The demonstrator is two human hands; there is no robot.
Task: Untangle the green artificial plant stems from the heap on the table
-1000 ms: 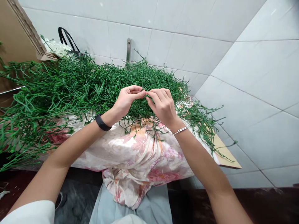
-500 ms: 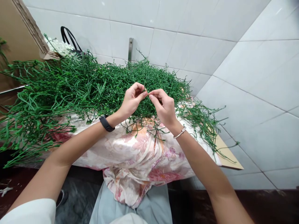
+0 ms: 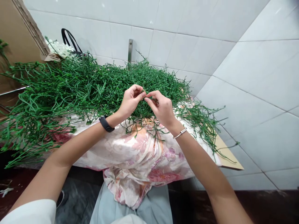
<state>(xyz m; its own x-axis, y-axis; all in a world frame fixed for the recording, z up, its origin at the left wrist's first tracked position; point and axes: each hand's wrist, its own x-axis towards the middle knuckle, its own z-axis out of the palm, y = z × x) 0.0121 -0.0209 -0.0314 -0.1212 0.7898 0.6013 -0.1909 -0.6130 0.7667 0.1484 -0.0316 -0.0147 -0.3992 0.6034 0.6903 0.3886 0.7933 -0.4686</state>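
My left hand (image 3: pixel 131 101) is closed in a pinch, with a thin green stem between thumb and forefinger. Right beside it, my right hand (image 3: pixel 161 109) pinches thumb and forefinger together at the same spot, its fingertips almost touching the left ones. The small part in the right fingertips is mostly hidden, but it looks like the end of that stem. Behind and below both hands spreads a big tangled heap of green plastic-looking stems (image 3: pixel 102 81). A smaller bunch of stems (image 3: pixel 203 121) lies to the right.
A floral cloth (image 3: pixel 130 149) covers the table and hangs over my lap. The table's bare wooden corner (image 3: pixel 227 152) shows at right. At back left are a cardboard box (image 3: pixel 21 34), white flowers (image 3: pixel 59 48) and a black strap (image 3: pixel 70 39). A metal bracket (image 3: pixel 130 51) stands against the tiled wall.
My right hand has shifted slightly left and down, its fingertips closer to the left ones. The left hand has barely moved. The heap looks the same.
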